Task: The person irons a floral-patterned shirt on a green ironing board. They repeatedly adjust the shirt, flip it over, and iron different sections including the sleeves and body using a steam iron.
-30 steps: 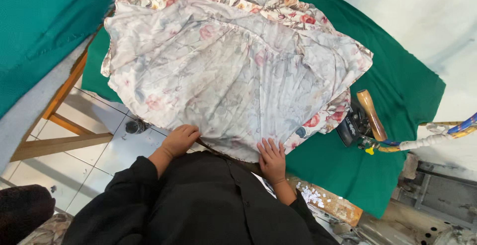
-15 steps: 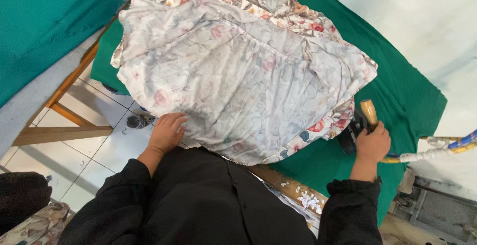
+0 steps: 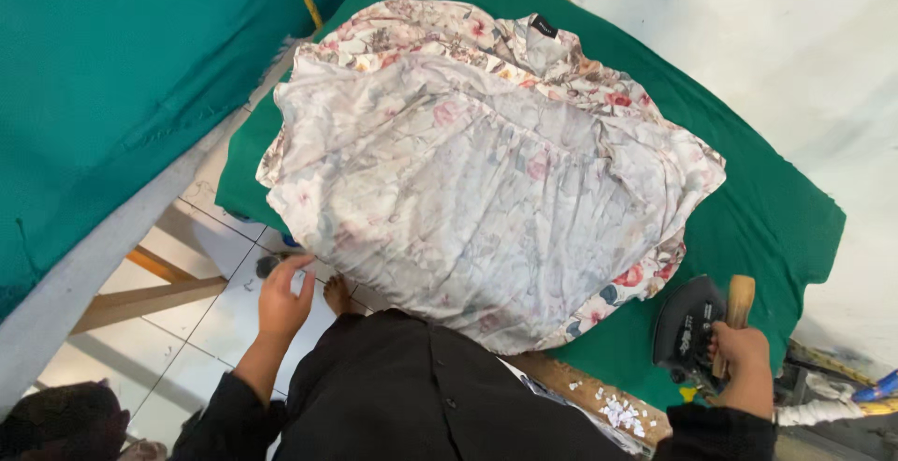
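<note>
Head camera, looking down: a person in a black long-sleeved top is standing at a table covered with a green cloth point(image 3: 748, 227). A crumpled pale garment of thin fabric printed with pink and red flowers point(image 3: 486, 171) is lying spread across the middle of this cloth, inside out over most of its surface, with a small black label near its far edge. Its near hem is hanging just over the table's front edge, close to the person's body.

The right hand point(image 3: 739, 353) is closing around the light wooden handle point(image 3: 737, 316) of a dark, wedge-shaped clothes iron point(image 3: 687, 325). The iron is sitting on the green cloth at the near right corner, just beside the garment's flowered hem but not on it.

The left hand point(image 3: 283, 297) is hovering open, fingers loosely spread, off the table's near left edge, just beside the garment's lower left corner; whether it is touching the fabric cannot be told. Below it, white floor tiles point(image 3: 201, 321) and a slanting wooden table leg point(image 3: 140, 297) are showing.

A second green-covered surface point(image 3: 112, 87) is filling the upper left. Small white scraps point(image 3: 622, 412) are lying on the bare wooden table edge near the iron.
</note>
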### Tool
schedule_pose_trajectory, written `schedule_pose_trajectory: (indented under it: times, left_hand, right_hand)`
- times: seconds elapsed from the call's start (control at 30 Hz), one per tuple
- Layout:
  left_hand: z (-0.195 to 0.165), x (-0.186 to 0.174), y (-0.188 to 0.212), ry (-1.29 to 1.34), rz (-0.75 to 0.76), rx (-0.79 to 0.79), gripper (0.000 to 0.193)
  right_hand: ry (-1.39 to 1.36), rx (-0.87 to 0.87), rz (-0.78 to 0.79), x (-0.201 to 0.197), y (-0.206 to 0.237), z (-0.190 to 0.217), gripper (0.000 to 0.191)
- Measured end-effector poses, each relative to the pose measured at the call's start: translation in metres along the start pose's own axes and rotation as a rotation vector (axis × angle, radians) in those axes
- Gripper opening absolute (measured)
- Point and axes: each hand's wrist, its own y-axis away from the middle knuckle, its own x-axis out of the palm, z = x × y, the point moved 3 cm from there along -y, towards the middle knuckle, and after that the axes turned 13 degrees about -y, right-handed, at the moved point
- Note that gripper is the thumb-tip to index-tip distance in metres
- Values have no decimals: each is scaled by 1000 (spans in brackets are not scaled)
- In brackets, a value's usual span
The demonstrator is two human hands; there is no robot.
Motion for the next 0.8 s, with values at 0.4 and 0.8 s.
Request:
schedule_pose_trajectory:
  times: [0.4, 0.8]
  left_hand:
    - [-25, 52, -65, -159, 245, 533, 50]
    - [13, 83, -63, -149, 392, 533, 54]
  right_hand:
    - [845, -761, 465, 270, 175, 113, 26]
    - [602, -803, 245, 329, 107, 243, 39]
